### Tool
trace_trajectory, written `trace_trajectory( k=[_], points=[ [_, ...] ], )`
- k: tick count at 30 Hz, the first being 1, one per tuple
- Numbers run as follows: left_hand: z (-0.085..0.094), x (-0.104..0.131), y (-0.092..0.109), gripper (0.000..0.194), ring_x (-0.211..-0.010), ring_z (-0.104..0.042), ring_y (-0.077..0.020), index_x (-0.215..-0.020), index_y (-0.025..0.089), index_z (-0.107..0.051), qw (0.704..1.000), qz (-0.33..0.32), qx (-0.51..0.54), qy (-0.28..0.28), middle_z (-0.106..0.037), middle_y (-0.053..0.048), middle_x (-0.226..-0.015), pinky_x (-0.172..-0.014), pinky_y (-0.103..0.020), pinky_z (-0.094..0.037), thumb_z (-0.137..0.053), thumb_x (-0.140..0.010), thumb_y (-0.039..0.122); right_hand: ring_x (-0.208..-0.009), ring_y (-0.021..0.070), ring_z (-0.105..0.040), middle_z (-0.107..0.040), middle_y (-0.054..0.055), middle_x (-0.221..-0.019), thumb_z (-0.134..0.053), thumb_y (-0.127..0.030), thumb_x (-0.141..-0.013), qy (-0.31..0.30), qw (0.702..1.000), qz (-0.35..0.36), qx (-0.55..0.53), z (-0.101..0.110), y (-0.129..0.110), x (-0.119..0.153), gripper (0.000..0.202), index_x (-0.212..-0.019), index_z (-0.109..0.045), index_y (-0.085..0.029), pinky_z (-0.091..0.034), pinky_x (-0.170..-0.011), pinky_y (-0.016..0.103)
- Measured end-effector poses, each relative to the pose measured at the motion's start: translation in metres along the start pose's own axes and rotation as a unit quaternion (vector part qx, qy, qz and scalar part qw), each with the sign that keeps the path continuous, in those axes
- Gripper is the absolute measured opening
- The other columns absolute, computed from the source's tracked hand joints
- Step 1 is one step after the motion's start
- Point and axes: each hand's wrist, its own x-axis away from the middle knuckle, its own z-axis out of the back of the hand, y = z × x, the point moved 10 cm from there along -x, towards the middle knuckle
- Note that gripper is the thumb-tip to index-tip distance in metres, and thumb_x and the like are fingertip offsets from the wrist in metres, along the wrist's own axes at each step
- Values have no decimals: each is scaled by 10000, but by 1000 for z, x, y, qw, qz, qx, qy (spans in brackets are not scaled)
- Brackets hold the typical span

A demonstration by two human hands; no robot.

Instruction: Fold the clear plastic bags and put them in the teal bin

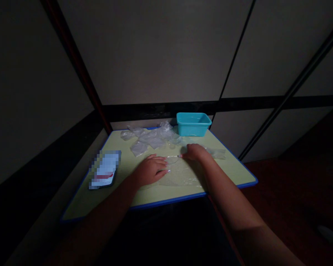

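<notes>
A clear plastic bag [183, 179] lies flat on the near part of the small table, its outline faint in the dim light. My left hand [151, 170] rests on its left side, palm down with the fingers stretched out to the right. Opposite it, my right hand [196, 152] has its fingers curled and its thumb toward the left, closed on the bag's far edge. Another strip of clear plastic [218, 153] shows beyond the right hand. Several crumpled clear plastic bags [154, 139] lie in a loose heap behind both hands.
A turquoise plastic basket [193, 130] stands at the table's back right corner. At the left lies a phone [107, 168], its screen lit and blurred out. The pale yellow table [155, 199] has a blue rim and stands against panelled walls.
</notes>
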Motion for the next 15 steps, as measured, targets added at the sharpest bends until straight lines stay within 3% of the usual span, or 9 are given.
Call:
trace_trajectory(
  k=[15],
  points=[
    [-3,-1,0,227,-1137,-588,-219,-988,241,-693,1000,0,-20,-22,-705,-50,-1092,-1010,-470,-359,-501,-887,305,-1049,330,-602,-622,231,-1164,-716,-556,-655,17,996,-87,14,12,39,4,697,-1184,-591,-119,-470,-776,352]
  ],
)
